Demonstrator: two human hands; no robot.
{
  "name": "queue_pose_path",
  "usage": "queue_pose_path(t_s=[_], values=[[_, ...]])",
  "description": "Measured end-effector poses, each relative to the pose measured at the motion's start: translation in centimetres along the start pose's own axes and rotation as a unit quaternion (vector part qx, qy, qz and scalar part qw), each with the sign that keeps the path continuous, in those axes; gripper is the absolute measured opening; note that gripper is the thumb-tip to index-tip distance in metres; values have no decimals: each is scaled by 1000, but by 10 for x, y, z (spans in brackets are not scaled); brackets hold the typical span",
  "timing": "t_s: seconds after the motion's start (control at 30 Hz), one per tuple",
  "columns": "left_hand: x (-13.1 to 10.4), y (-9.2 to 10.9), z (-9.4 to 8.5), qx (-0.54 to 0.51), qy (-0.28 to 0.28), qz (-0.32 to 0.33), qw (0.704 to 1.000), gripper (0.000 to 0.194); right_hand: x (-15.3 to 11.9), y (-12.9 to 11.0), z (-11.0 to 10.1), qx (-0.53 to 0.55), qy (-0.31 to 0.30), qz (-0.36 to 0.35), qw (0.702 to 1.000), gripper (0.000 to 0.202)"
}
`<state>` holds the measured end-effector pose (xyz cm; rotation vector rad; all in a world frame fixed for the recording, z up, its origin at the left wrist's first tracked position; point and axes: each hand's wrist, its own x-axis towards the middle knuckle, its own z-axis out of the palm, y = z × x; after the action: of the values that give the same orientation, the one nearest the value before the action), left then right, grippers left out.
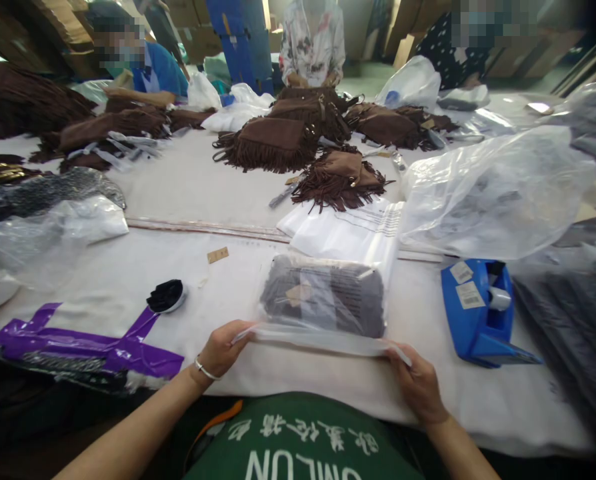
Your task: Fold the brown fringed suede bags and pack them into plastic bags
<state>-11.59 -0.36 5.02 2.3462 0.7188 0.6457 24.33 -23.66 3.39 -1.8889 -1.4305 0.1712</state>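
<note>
A clear plastic bag (323,293) with a dark grey fringed item inside lies flat on the white table (128,267) in front of me. My left hand (221,350) pinches the left end of the bag's open flap. At the flap's right end, my right hand (419,383) grips it the same way. The flap is stretched flat between both hands near the table's front edge.
A blue tape dispenser (478,310) stands to the right. A stack of flat plastic bags (348,230) lies behind the packed one. Purple tape strips (78,343) lie left. Brown fringed bags (273,143) cover the far table, where three other people stand. Crumpled plastic (498,193) sits right.
</note>
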Motion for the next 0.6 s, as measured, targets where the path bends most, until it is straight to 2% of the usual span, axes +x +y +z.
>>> queue_pose_path(t_s=[0.07, 0.13, 0.23, 0.33, 0.4, 0.47, 0.53, 0.6], values=[[-5, 5, 10, 2, 57, -86, 995, 25, -12, -5, 4, -39, 42, 22, 998, 27], [-7, 8, 19, 18, 73, -149, 986, 30, -17, -14, 6, -69, 56, 49, 995, 29], [-1, 9, 22, 44, 64, -221, 972, 35, -11, -31, 6, -100, 22, 140, 985, 31], [17, 11, 8, 88, 82, -243, 962, 34, -2, -44, 3, -112, -15, 214, 970, 34], [34, 23, -3, 123, 134, -171, 968, 27, 1, -48, 2, -115, -23, 226, 967, 35], [50, 44, -8, 134, 142, -50, 979, 22, 0, -49, 2, -114, -26, 230, 966, 36], [65, 66, -2, 118, 62, 55, 990, 22, -2, -49, 3, -110, -28, 235, 965, 37], [76, 81, 12, 98, -41, 102, 989, 20, -4, -49, 3, -103, -27, 241, 965, 38]])
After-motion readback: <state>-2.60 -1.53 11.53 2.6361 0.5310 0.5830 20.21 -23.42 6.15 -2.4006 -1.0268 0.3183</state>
